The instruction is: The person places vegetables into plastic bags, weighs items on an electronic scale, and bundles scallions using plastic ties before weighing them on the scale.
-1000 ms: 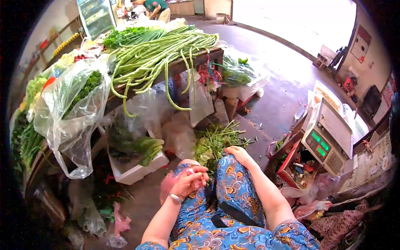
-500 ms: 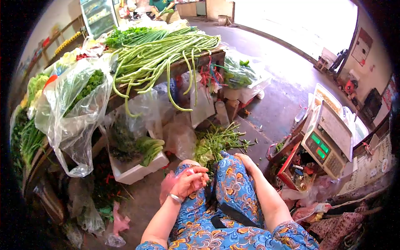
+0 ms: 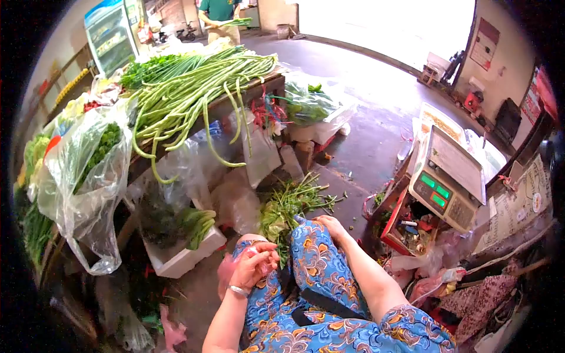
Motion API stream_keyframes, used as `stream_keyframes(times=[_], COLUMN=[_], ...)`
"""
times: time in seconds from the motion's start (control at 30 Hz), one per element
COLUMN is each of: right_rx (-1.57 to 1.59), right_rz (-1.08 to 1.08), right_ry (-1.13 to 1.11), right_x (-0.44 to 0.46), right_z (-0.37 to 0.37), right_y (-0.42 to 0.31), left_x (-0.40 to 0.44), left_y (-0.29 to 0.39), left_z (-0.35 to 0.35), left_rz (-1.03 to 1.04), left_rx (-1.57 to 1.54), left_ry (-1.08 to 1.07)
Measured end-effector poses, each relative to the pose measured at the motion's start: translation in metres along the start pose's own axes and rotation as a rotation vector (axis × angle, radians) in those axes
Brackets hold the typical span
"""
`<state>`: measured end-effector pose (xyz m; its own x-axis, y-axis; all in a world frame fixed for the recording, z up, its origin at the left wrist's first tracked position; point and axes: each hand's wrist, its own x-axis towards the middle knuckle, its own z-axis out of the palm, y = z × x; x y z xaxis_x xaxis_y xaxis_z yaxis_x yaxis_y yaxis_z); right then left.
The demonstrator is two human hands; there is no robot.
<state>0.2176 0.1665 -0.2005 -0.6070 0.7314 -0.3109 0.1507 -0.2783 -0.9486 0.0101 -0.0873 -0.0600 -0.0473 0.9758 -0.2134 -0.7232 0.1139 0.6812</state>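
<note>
My left hand, with a silver bangle at its wrist, rests on my left thigh. Its fingers curl around a crumpled pink plastic bag, which sticks out on the left side. Over my right knee lies my right hand, its fingers stretched along the patterned blue cloth and holding nothing. Just beyond my knees, a heap of leafy green stems lies on the floor.
Long beans hang over the edge of a vegetable table at left, beside a clear plastic bag. A white foam box sits below. A digital scale stands at right. Farther back, a person holds greens.
The view has turned slightly, so the table and scale appear farther left. Both hands keep nearly the same pose on my legs. The person at the back shows more fully.
</note>
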Motion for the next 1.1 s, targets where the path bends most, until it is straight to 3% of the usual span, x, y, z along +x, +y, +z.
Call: stream_keyframes(times=[0.33, 0.77, 0.9, 0.97, 1.1], right_rx=[0.006, 0.006, -0.003, -0.111, -0.157], right_rz=[0.060, -0.019, -0.007, 0.014, -0.053], right_ry=[0.033, 0.020, 0.047, 0.122, 0.135], right_x=[-0.007, 0.005, 0.016, -0.004, -0.008], right_z=[0.002, -0.007, -0.008, 0.001, 0.001], right_y=[-0.008, 0.017, 0.035, 0.005, 0.003], left_x=[0.001, 0.001, -0.003, -0.006, -0.002], left_y=[-0.002, -0.001, -0.002, 0.003, -0.007], left_z=[-0.004, 0.002, 0.002, 0.013, 0.012], left_rz=[0.014, 0.004, 0.010, -0.023, 0.076], left_rx=[0.000, -0.043, 0.011, 0.041, 0.089], left_ry=[-0.017, -0.035, 0.021, 0.120, 0.150])
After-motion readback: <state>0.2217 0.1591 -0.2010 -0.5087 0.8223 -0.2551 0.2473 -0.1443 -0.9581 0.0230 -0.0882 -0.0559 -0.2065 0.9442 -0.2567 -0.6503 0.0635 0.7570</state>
